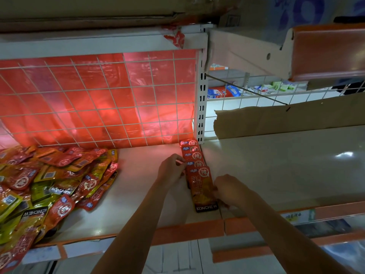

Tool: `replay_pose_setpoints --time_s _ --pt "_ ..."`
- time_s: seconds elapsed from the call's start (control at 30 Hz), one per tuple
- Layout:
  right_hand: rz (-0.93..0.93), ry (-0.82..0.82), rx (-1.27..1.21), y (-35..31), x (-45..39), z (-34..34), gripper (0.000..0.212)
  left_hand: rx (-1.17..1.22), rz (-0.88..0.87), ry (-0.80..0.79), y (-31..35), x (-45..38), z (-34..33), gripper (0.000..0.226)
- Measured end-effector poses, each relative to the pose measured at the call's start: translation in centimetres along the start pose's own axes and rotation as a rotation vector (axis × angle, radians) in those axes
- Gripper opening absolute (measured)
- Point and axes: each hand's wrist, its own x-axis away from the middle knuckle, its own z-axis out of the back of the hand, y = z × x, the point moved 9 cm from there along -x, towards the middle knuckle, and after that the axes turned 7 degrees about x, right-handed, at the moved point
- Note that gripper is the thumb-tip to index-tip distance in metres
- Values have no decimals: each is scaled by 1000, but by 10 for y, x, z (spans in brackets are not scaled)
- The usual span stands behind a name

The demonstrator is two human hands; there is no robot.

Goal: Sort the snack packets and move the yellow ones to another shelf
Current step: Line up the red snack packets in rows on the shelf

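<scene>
A mixed heap of red and yellow snack packets (45, 182) lies on the left part of the white shelf (138, 198). By the white upright post, several red packets (194, 155) lie in an overlapping row running front to back. The frontmost red packet (202, 192), marked KONCHEW, lies on top at the near end. My left hand (171, 171) pinches the left edge of the row with curled fingers. My right hand (231, 190) grips the right edge of the frontmost packet.
A white wire grid (98, 99) with red plastic behind it backs the shelf. The neighbouring shelf (286, 165) on the right holds a torn cardboard sheet (286, 119) at its back. An orange price rail (187, 232) edges the front. Another shelf hangs overhead.
</scene>
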Motion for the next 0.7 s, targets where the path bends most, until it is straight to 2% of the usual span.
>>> replay_pose_setpoints --time_s 0.07,0.2,0.27,0.33,0.4,0.47,0.57,0.63,0.7 --pt "-1 1 -8 2 -1 0 23 -5 6 2 0 0 1 14" --pt "-7 -12 -23 3 6 15 39 -98 -5 54 3 2 15 20" --pt "19 80 52 -3 8 39 41 -208 -20 109 3 6 32 27" --pt "62 219 118 -16 9 64 34 -301 -33 157 1 11 51 30" --pt "149 334 130 -44 5 81 22 -394 -40 207 -8 18 80 32" --pt "245 368 123 -79 -3 86 21 -486 -14 254 -23 29 110 36" --pt "384 346 159 -139 -19 76 37 -624 28 379 -43 54 156 38" --pt "460 318 152 -175 -29 64 43 -629 35 462 -53 75 183 39" --pt "522 272 145 -210 -35 51 44 -657 80 455 -71 95 205 40"
